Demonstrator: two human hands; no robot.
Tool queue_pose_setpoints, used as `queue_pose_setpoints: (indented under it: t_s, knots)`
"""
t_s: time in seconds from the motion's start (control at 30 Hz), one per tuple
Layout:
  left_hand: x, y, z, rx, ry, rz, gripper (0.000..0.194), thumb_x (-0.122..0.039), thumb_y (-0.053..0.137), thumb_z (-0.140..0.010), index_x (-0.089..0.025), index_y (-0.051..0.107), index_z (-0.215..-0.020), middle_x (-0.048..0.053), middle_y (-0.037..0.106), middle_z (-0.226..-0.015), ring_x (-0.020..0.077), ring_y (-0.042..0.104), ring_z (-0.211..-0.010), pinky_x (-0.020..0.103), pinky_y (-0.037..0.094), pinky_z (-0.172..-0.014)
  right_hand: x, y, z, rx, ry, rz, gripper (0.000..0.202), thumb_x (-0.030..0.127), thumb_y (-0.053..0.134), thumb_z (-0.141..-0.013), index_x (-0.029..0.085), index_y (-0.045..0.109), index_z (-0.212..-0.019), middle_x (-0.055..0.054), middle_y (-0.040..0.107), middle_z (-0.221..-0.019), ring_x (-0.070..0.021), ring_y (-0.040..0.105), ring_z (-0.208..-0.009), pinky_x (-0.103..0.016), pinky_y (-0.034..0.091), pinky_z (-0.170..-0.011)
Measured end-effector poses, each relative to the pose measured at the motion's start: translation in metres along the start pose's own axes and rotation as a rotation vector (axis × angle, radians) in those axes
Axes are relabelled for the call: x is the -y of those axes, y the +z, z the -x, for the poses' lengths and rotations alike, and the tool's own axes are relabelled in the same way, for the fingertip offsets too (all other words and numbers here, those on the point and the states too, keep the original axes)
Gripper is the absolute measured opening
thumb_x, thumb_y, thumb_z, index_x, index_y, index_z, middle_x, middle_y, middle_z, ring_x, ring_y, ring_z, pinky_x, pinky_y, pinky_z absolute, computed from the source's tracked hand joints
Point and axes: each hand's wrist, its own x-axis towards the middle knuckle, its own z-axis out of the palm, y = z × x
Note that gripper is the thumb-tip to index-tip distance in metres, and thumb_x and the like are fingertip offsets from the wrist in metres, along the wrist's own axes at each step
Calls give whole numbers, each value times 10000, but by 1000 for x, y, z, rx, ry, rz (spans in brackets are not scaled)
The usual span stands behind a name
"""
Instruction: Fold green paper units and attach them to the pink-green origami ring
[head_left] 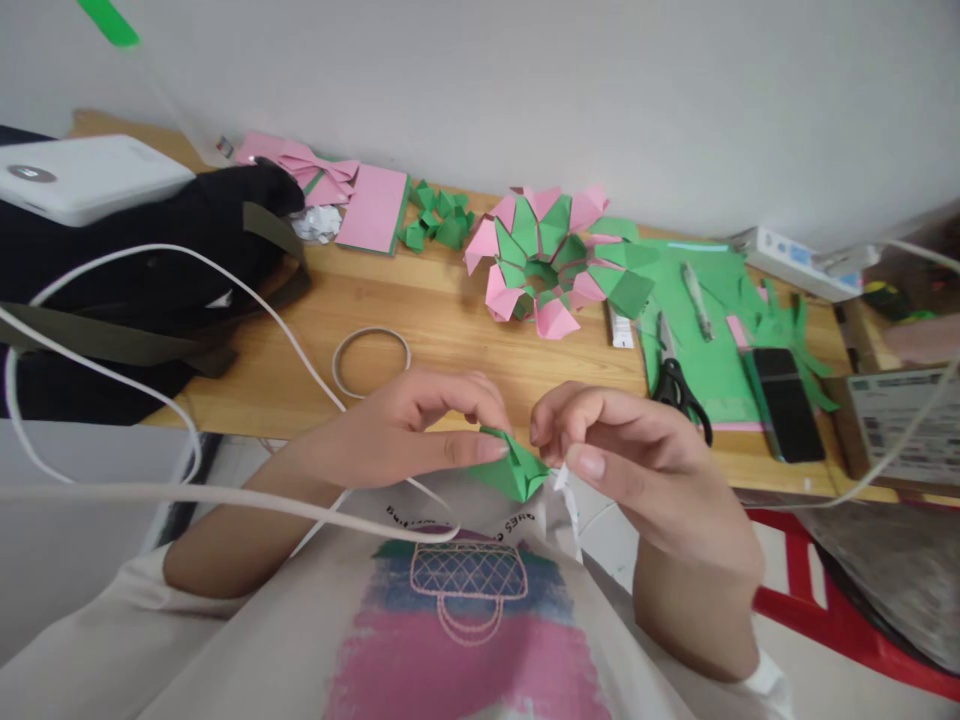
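Note:
Between the thumb and fingers of my left hand (442, 425) is a folded green paper piece (521, 472), held in front of my shirt near the table's front edge. My right hand (630, 460) is closed just to the right of it, thumb and fingertips drawn together. A thin white scrap (564, 492), paper or tissue, hangs by its thumb tip; part of it is hidden. Beyond my hands a ring-shaped pink and green folded-paper model (529, 250) stands on the wooden table (442, 300).
Left lie a roll of tape (371, 332), a pink paper stack (375, 208), green folded pieces (439, 215) and a black bag (135, 270) under a white power bank (94, 178). Right are scissors (675, 380), a phone (786, 405) and a power strip (802, 265). A white cable (225, 497) crosses my left arm.

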Motion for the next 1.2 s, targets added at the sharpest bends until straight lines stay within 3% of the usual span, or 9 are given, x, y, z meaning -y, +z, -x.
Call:
queue_pose_setpoints:
  t_s: [0.13, 0.23, 0.37, 0.47, 0.53, 0.7, 0.83, 1.03, 1.2]
  knots:
    - [-3, 0, 0, 4, -5, -21, 111, -250, 634, -871, -227, 712, -795, 20, 656, -760, 171, 601, -774, 298, 489, -739, 2, -2, -5, 36, 89, -39, 186, 364, 706, -833, 223, 633, -735, 3, 618, -708, -141, 585, -716, -289, 507, -610]
    - [-2, 2, 2, -67, 20, -58, 81, -223, 653, -857, -218, 704, -795, 17, 663, -759, 168, 601, -767, 297, 488, -731, 2, -2, -4, -82, 59, -48, 185, 412, 727, -811, 240, 657, -818, 1, 651, -754, -140, 594, -712, -287, 523, -612]
    - [6, 10, 6, -248, 118, -121, 61, -188, 723, -816, -214, 710, -869, 14, 685, -806, 161, 617, -775, 304, 486, -735, -3, 6, 2, -298, -84, 11, 255, 292, 719, -831, 286, 648, -1076, 5, 675, -904, -131, 622, -793, -265, 539, -667]
    - [10, 19, 7, -436, 192, -182, 132, -176, 760, -785, -243, 713, -888, 3, 683, -814, 164, 621, -778, 321, 484, -735, -8, 18, 5, -421, -173, 130, 371, 172, 660, -860, 301, 592, -1200, 10, 674, -924, -134, 638, -864, -277, 547, -755]
    - [10, 25, 6, -500, 206, -202, 134, -164, 759, -785, -254, 714, -872, -5, 679, -793, 165, 619, -769, 330, 480, -732, -11, 25, 4, -491, -203, 203, 407, 156, 645, -864, 301, 563, -1235, 14, 678, -904, -137, 639, -848, -293, 544, -768]
    - [5, 34, 3, -530, 176, -170, 87, -191, 762, -779, -248, 722, -832, 8, 687, -754, 181, 619, -756, 345, 489, -717, -14, 33, 0, -572, -233, 288, 426, 138, 650, -848, 286, 551, -1234, 30, 660, -804, -148, 624, -743, -337, 534, -746]
    - [1, 34, 4, -501, 157, -140, 38, -252, 723, -818, -226, 732, -842, 26, 707, -774, 188, 617, -770, 349, 505, -733, -13, 30, 0, -557, -247, 324, 438, 127, 651, -839, 285, 549, -1234, 27, 655, -788, -157, 629, -731, -350, 537, -738]
    - [-4, 33, 1, -474, 82, -142, 135, -207, 639, -862, -217, 721, -756, 5, 656, -693, 163, 582, -713, 323, 483, -694, -9, 30, 0, -507, -245, 318, 479, 109, 662, -831, 280, 549, -1264, 31, 665, -802, -151, 632, -776, -365, 531, -820]
    - [-4, 36, -6, -590, 90, -129, 154, -187, 644, -822, -204, 696, -678, -7, 614, -647, 149, 571, -663, 306, 474, -642, -11, 33, 1, -623, -324, 377, 393, 150, 639, -863, 305, 598, -1221, -28, 678, -1049, -190, 627, -989, -388, 520, -887]
